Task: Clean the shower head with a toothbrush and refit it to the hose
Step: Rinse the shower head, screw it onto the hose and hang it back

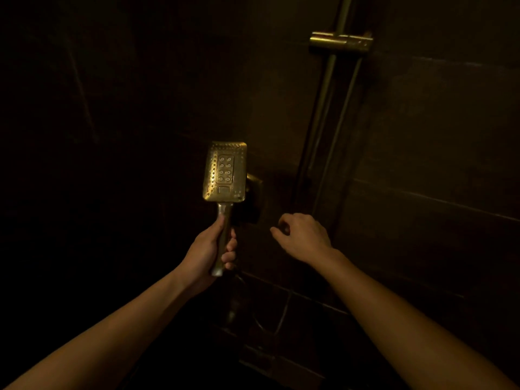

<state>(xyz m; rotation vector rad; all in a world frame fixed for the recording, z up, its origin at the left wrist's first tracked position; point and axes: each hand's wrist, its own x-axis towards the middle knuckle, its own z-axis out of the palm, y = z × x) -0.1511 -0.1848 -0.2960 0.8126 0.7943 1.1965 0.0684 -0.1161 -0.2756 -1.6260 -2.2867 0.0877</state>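
Note:
A brass rectangular shower head (pixel 225 171) stands upright in the dim light, its nozzle face turned toward me. My left hand (pixel 209 249) is wrapped around its handle, whose lower end shows bare below my fingers. My right hand (pixel 302 236) hovers to the right of the handle, fingers loosely curled and holding nothing that I can see. A thin hose (pixel 281 316) hangs faintly against the wall below. No toothbrush is in view.
A brass slide rail (pixel 323 94) runs up the dark tiled wall on the right, with a bracket holder (pixel 340 42) near the top. A square wall fitting (pixel 253 190) sits just behind the shower head. Everything to the left is in deep shadow.

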